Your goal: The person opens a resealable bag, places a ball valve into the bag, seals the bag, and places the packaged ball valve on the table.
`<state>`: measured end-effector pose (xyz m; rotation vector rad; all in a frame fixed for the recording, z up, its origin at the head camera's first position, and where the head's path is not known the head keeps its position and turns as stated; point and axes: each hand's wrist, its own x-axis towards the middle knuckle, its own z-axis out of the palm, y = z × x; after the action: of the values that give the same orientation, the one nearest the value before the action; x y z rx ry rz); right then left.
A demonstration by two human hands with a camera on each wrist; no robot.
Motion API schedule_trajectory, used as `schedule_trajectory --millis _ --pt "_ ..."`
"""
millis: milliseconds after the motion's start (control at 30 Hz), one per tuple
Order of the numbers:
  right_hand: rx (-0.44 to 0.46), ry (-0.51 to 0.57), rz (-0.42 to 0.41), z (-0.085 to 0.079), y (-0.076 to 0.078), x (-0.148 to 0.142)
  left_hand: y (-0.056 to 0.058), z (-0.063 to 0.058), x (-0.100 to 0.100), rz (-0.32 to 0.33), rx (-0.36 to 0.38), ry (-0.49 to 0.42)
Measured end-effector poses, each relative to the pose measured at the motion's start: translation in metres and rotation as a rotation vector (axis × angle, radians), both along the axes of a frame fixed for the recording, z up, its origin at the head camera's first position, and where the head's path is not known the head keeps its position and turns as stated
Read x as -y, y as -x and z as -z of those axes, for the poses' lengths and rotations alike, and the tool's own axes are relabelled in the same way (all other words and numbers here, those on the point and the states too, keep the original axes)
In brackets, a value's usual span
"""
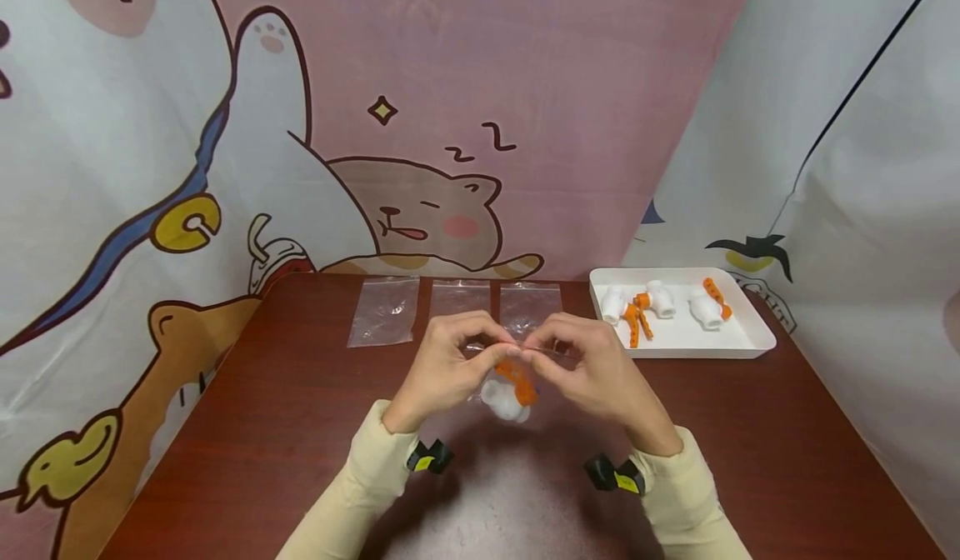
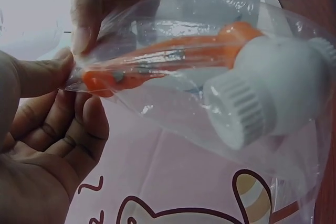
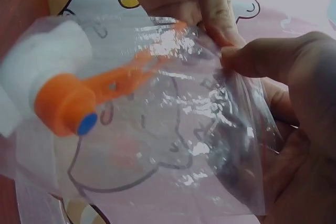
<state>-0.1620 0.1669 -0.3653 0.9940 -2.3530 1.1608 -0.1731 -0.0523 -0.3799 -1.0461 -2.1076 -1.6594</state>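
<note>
Held over the table [image 1: 247, 452] between left hand [image 1: 453, 364] and right hand [image 1: 596, 368]: a clear plastic bag [image 2: 152, 121], with a rounded white piece [image 2: 286, 87] and slender orange parts [image 2: 168, 53] inside. Pinched at the top edge from both sides, thumb against finger, with fingertips almost meeting at mid-edge; remaining fingers of the left hand loosely curled below. Sealed or parted at that edge: impossible to tell.

Governing relation: pinched edge roughly left to right, in line with the two pairs of fingertips; body of the bag beneath the fingers and toward the near side, about equally close to either hand. Long axis of the orange parts from the pinched edge out to the white piece, with one orange end just beside the left thumb in the left wrist view.

Beyond the hands, along the far table edge: three flat bags [image 1: 384, 314], the rightmost partly hidden. To the right, near the right hand: a white tray [image 1: 701, 352] with loose white pieces [image 1: 706, 311] and loose orange pieces [image 1: 633, 327]. Widest room for movement: leftward and toward the near side.
</note>
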Motion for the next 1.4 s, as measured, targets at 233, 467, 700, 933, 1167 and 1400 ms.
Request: schedule_trajectory --millis 233,467,700,933,1167,1400 --pt "0.054 0.027 -0.031 -0.0010 0.0014 -0.0074 -0.0003 -0.0022 0.0022 -0.010 0.026 -0.001" --pt "0.055 0.032 -0.039 -0.0012 -0.0002 -0.0052 0.0009 -0.0018 0.0032 0.014 -0.001 0.071" --pt "0.042 0.010 -0.016 -0.0008 0.0000 -0.0036 0.0021 -0.0017 0.0034 0.005 -0.052 0.121" --pt "0.066 0.032 -0.045 0.0011 0.0029 -0.0077 0.0022 -0.0009 0.0060 0.000 -0.054 0.072" --pt "0.074 0.039 -0.077 0.0007 0.0013 -0.0057 0.0019 0.0007 0.0067 0.021 -0.041 0.087" --pt "0.061 0.026 -0.059 0.0018 0.0007 -0.0032 0.0020 0.0012 0.0035 0.026 -0.050 0.119"
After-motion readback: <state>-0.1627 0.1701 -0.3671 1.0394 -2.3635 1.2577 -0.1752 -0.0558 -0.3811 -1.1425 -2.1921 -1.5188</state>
